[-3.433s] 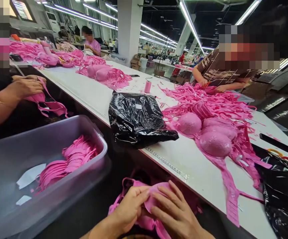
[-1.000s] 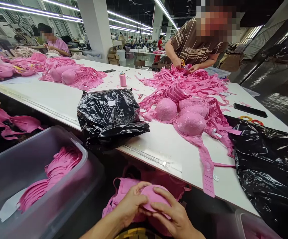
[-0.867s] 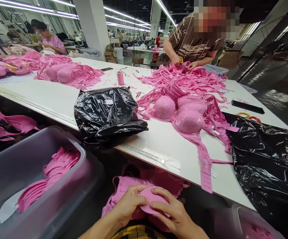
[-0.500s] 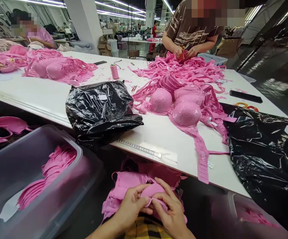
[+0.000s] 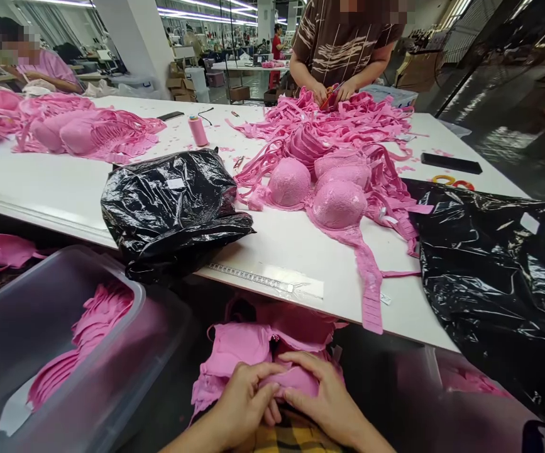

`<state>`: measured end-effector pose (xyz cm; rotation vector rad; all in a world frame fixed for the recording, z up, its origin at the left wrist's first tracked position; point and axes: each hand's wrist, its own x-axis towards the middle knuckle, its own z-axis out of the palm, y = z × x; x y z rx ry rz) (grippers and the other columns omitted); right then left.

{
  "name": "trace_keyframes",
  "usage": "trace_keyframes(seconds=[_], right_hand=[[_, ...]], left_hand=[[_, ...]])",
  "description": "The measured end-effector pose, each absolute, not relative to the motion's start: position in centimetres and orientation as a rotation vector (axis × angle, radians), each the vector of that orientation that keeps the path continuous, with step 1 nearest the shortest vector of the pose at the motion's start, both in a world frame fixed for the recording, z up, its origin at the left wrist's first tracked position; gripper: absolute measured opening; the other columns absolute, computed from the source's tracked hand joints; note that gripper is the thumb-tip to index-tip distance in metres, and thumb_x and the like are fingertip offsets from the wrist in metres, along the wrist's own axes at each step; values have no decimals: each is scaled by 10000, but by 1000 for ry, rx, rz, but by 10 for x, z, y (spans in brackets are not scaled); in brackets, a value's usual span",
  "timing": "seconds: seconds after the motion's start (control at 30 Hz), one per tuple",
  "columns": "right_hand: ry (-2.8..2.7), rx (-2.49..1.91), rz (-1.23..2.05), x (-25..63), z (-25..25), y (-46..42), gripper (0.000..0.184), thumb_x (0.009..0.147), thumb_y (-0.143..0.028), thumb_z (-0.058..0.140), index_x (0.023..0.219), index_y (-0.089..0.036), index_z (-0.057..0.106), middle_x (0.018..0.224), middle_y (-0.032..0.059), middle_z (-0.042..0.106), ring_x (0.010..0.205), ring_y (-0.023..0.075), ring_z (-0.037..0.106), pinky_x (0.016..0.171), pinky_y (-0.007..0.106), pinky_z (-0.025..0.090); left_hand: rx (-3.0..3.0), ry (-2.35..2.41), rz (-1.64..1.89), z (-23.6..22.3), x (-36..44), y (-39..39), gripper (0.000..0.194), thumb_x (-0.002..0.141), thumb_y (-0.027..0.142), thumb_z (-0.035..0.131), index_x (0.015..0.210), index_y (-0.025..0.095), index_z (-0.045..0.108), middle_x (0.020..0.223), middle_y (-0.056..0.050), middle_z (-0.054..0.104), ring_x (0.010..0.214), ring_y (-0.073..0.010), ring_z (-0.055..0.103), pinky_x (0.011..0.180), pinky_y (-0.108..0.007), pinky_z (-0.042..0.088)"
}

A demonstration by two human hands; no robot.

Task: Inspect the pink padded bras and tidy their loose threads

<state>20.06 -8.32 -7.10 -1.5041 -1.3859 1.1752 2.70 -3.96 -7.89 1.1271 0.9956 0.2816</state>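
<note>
Behind the far edge of a long white desk (image 5: 281,251) stands a white pillar (image 5: 135,50). On its near edge a black bag (image 5: 173,201) overhangs, and a grey bin (image 5: 139,296) sits just below, to the left. Under that edge, above the checked cloth (image 5: 291,437) on the lap, is a pink padded piece (image 5: 297,379), held over a pink bra (image 5: 239,349); whether the two are joined is hidden. The left hand (image 5: 253,396) is curled, its thumb and fingers pinching the piece's left end. Opposite, the right hand (image 5: 317,390) is half open, with the piece between thumb and fingers. For good handling, a light, even pinch should serve, thumbs smoothing outward so the rim does not fold, and the bra below kept from sliding.
</note>
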Motion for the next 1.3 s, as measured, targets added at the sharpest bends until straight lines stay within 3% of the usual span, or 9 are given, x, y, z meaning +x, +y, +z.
trace_keyframes(seconds=[0.13,0.23,0.33,0.4,0.5,0.63,0.83,1.0,1.3], right_hand=[[-1286,-1401,1202,198,-71,-84,237,741,-360,668,934,-229,710,769,33,624,721,183,616,651,277,526],[-938,-1361,1318,190,-84,-89,252,715,-386,686,913,-232,715,778,6,541,503,111,577,409,211,482],[-627,-1247,1445,182,-98,-95,227,657,-390,735,797,-212,719,758,-25,503,394,77,559,353,200,469],[-458,-1204,1479,179,-105,-98,230,590,-385,782,692,-192,711,692,-42,497,366,76,549,323,184,448],[-212,-1169,1554,177,-111,-101,265,493,-362,835,631,-184,696,605,-59,511,300,57,492,269,158,390],[-213,-1120,1632,177,-108,-100,262,500,-359,835,660,-188,716,608,-49,528,334,78,532,302,172,426],[-856,-1278,1326,189,-93,-100,142,759,-310,662,859,-243,738,751,13,572,575,129,619,496,237,549],[-1404,-1341,805,197,-91,-102,375,681,-186,720,1049,-250,678,863,58,673,789,190,649,707,274,561],[-1472,-1301,611,198,-89,-103,255,788,-84,575,981,-212,681,849,57,711,754,168,675,663,239,571]], left_hand=[[1060,975,332,-79,31,-39,444,716,485,606,955,111,631,395,37,540,358,-118,533,388,-194,412],[1006,988,395,-79,39,-37,390,703,463,623,899,127,657,394,29,551,339,-117,530,359,-185,406],[1078,970,420,-80,41,-37,306,752,410,583,854,140,685,392,21,554,348,-116,541,374,-184,427],[1259,896,389,-78,38,-36,259,788,339,555,890,151,701,479,-12,625,408,-122,583,433,-194,470],[1631,772,318,-72,31,-34,294,759,224,609,1044,194,674,795,-73,728,544,-137,643,562,-219,521],[1757,684,411,-74,28,-33,249,851,219,503,1036,173,663,757,-80,712,546,-126,647,565,-199,523],[1301,854,511,-93,36,-39,229,824,355,547,841,164,671,507,-10,641,415,-123,606,432,-191,497],[1053,968,444,-95,42,-42,304,730,444,638,799,149,660,442,10,616,371,-117,573,397,-189,474],[1243,963,427,-89,43,-45,334,755,458,608,841,145,684,523,-6,610,416,-117,584,426,-200,484]])
